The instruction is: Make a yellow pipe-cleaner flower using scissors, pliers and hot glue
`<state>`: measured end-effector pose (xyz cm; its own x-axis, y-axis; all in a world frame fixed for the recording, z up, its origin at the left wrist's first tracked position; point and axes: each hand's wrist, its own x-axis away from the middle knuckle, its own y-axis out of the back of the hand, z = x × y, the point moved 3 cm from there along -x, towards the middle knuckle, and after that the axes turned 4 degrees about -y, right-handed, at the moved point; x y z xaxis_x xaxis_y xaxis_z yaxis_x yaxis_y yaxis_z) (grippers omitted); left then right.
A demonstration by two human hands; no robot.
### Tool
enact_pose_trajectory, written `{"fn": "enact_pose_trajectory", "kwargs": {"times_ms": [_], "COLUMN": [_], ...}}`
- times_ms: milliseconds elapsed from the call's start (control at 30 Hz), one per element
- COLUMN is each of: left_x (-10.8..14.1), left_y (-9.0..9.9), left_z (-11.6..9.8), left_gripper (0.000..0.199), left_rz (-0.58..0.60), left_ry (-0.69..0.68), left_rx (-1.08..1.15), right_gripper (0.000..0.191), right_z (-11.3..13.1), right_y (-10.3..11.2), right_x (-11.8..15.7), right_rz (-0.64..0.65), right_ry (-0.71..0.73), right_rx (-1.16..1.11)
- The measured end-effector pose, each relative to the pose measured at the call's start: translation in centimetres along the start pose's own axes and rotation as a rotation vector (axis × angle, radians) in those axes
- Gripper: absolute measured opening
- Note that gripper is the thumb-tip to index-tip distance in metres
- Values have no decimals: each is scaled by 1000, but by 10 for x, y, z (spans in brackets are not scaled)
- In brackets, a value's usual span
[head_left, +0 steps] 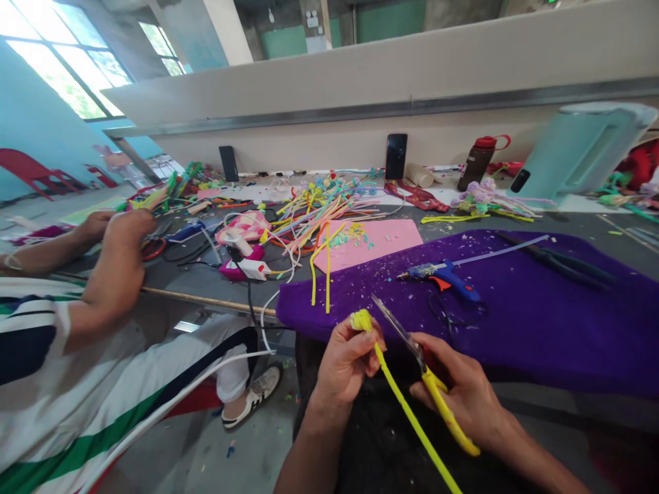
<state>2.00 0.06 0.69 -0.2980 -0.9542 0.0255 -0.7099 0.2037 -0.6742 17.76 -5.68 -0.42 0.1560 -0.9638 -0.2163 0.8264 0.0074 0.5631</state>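
Observation:
My left hand (346, 360) pinches a yellow pipe-cleaner flower (362, 320) just under its bunched head; the long yellow stem slants down to the right. In my right hand (458, 384) is a pair of scissors (436, 398) with yellow handles, its metal blades pointing up and left toward the flower, not touching it. Beyond both hands a blue glue gun (447, 276) with a clear glue stick lies on the purple cloth (535, 329). Two loose yellow pipe cleaners (328, 281) hang over the near edge of a pink sheet (396, 240).
A pile of coloured pipe-cleaner pieces (329, 195) lies mid-table. Pliers (561, 261) rest on the cloth at right. A kettle (576, 154), a bottle (476, 165) and an upright phone (396, 156) stand at the back. Left sits a co-worker (77, 343); a power strip (247, 269) trails cables.

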Motion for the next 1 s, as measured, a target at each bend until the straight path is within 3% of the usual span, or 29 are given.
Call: {"fn": "enact_pose_trajectory", "kwargs": {"times_ms": [167,700,833,1000], "left_x": [0,1,1,1], "left_y": [-2,7,6,4], "left_z": [0,-7,-7,-9], "left_gripper": [22,25,23,19], "left_rz": [-23,-131,-136,-129], "left_ry": [-9,-49,-43,-43], "left_rx": [17,-82,-109,-134], "right_gripper": [56,53,51,44], "right_z": [8,3,-1,-5], "right_y": [3,-1,-3,-3], "right_x": [4,2,2,2], "right_rz": [26,-131,-103,18], "right_ry": [92,281,222,-54], "right_rx": [136,328,234,-55]}}
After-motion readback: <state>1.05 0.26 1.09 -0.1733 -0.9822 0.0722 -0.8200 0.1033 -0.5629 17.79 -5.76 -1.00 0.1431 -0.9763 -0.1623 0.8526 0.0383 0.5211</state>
